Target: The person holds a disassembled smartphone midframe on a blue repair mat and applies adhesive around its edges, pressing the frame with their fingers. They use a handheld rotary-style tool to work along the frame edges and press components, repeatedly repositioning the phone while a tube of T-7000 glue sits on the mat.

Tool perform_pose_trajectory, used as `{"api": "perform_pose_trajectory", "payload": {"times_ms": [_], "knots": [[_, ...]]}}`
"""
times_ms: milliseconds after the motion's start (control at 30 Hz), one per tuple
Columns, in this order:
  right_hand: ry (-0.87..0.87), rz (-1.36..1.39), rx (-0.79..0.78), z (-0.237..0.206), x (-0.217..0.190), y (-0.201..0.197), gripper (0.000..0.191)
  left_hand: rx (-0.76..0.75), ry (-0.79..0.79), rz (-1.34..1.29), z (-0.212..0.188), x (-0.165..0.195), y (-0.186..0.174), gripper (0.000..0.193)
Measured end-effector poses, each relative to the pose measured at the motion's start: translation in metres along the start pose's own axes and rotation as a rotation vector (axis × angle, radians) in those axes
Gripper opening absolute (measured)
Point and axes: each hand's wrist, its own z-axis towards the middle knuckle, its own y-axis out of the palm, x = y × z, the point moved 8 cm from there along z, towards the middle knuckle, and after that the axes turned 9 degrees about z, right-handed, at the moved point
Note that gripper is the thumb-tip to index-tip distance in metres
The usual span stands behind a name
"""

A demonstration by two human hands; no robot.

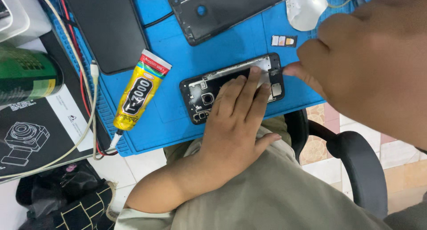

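Blue mat (178, 123): left hand (235, 118) flat on opened phone (200, 94).

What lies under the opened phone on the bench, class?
The opened phone rests on a blue work mat, visible all round it. The left hand covers its middle, hiding what lies there.

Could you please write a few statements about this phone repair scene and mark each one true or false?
1. The left hand lies flat on the opened phone. True.
2. The right hand holds the glue tube. False: the tube lies alone on the blue mat; the right hand's fingertips pinch at the phone's end.
3. The phone's back cover lies apart on the mat. True.
4. The SIM tray sits inside the phone. False: it lies on the mat.
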Motion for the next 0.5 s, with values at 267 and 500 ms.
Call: {"api": "perform_pose_trajectory", "payload": {"times_ms": [267,500], "knots": [[-0.001,0.053,0.171,-0.005,-0.004,-0.011,0.040,0.001,0.008,0.009,0.001,0.000,0.000,0.096],[-0.004,0.227,0.302,-0.013,0.002,-0.008,0.022,0.066,-0.028,-0.086,0.004,-0.003,-0.014,0.074]]}}
